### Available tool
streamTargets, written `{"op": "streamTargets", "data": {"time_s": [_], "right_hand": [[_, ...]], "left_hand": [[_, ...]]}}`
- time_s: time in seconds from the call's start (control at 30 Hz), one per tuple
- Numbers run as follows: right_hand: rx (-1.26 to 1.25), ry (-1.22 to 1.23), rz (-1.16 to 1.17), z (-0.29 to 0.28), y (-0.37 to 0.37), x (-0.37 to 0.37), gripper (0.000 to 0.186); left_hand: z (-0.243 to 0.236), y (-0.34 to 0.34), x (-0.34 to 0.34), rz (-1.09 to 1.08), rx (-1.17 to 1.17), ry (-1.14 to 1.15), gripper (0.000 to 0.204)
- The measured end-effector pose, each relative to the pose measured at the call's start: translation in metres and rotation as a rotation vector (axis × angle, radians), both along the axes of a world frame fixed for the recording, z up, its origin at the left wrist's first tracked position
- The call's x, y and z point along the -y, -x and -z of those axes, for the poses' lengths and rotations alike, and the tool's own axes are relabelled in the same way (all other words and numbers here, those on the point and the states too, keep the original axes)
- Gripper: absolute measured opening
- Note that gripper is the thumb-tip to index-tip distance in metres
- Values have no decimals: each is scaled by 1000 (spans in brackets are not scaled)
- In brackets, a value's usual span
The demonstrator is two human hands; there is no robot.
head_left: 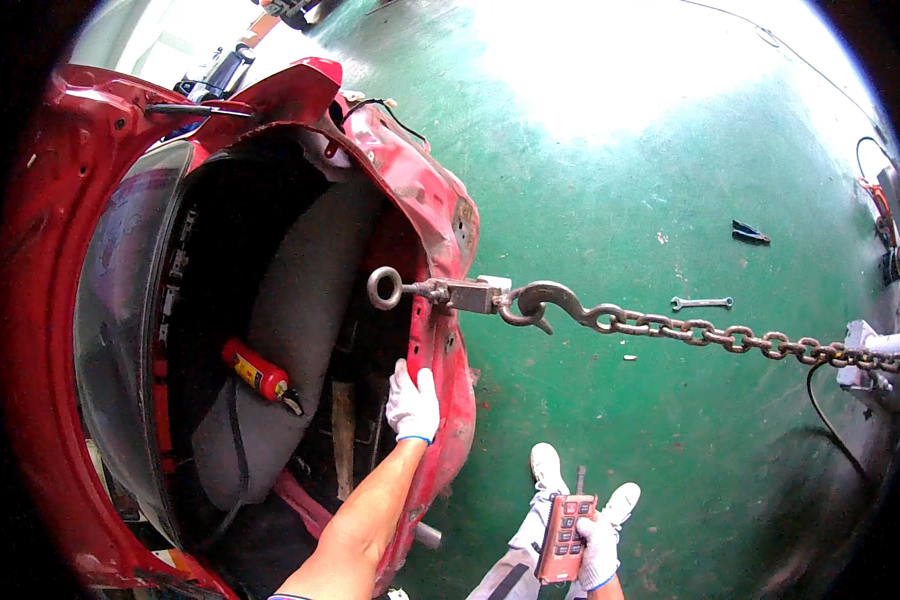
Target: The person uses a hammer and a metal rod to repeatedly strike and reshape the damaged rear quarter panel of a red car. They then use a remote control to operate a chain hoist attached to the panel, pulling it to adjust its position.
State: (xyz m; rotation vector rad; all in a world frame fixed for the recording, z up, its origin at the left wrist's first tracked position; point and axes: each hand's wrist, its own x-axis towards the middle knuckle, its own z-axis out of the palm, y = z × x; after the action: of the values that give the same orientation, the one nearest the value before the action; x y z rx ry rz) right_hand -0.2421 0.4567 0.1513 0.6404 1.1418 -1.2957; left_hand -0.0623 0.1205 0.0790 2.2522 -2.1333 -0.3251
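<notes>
My left hand (pixel 413 405), in a white glove, rests on the inner edge of the red car's dented rear sill (pixel 455 405), fingers extended and thumb apart. In my right hand (pixel 598 552), also gloved, is an orange-red remote control (pixel 567 537) with several dark buttons and a short antenna. Ahead of my left hand, a metal pulling clamp (pixel 473 295) with a ring bolt (pixel 385 288) is fixed on the sill. A steel hook (pixel 548 297) joins the clamp to a chain (pixel 705 335), which stretches right to a pale metal post (pixel 865 355).
Inside the open trunk lie a red fire extinguisher (pixel 258 372) and a grey panel (pixel 305 285). A wrench (pixel 702 303) and dark pliers (pixel 749 233) lie on the green floor (pixel 590 200). The raised red trunk lid (pixel 45 300) stands at left. A black cable (pixel 825 425) hangs below the post.
</notes>
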Motion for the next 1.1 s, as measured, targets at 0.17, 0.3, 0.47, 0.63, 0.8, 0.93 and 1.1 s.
{"op": "streamTargets", "data": {"time_s": [0.17, 0.3, 0.47, 0.63, 0.8, 0.93, 1.1], "right_hand": [[7, 39, -19, -4, 1, 4, 31], [-1, 62, -23, 2, -1, -2, 31], [-12, 38, -11, 1, -1, 2, 32], [25, 13, -51, -4, 0, 7, 35], [107, 68, -116, -3, 0, 7, 39], [116, 81, -87, 22, -13, -5, 38], [122, 53, -136, -6, 1, 13, 38]], "left_hand": [[-5, -1, 0, -18, 17, -18, 61], [-4, -2, 1, -12, -3, -4, 61], [-8, 1, 0, -22, 7, -21, 61], [4, -6, 1, 18, -2, 30, 63], [3, -4, 1, 11, 3, 28, 63], [-8, 5, 0, -25, 12, -40, 63], [-1, -6, 0, 19, 19, 18, 63]]}}
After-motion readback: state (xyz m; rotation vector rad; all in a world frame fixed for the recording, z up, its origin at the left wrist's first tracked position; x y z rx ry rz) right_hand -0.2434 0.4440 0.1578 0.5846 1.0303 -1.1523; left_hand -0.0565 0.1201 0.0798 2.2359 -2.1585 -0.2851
